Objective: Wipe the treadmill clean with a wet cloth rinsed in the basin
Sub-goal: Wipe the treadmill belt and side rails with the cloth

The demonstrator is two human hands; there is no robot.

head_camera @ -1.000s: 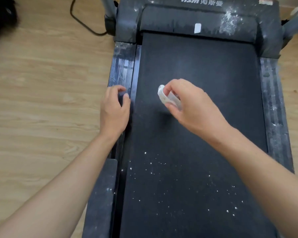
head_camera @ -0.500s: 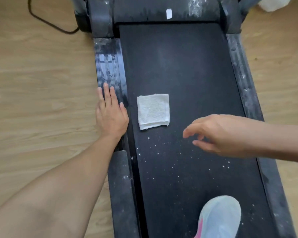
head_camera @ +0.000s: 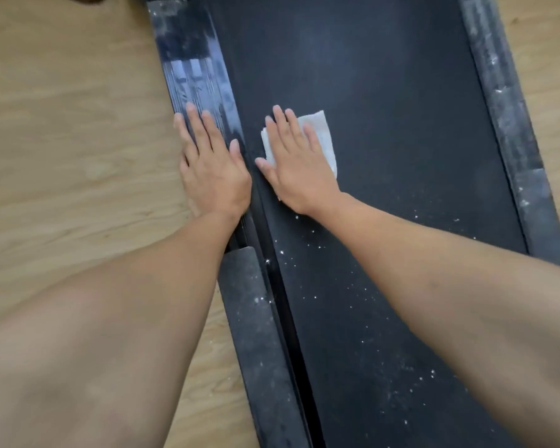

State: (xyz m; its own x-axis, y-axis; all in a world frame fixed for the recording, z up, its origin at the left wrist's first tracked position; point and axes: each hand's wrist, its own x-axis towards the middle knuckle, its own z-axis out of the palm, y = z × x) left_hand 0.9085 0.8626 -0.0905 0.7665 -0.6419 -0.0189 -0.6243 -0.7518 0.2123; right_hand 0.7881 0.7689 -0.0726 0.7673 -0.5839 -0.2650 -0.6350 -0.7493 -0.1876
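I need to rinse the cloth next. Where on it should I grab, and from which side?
Probably the far right corner of the cloth. It lies flat and folded on the belt, and the right hand presses flat over its left part, so only that corner and the right edge are bare. Come from the right, low to the belt, and pinch under the edge.

- We seem to be in a home or small gym: a dusty treadmill [head_camera: 385,92] fills the centre.
- We see pale wood-look floor [head_camera: 62,140] at left.
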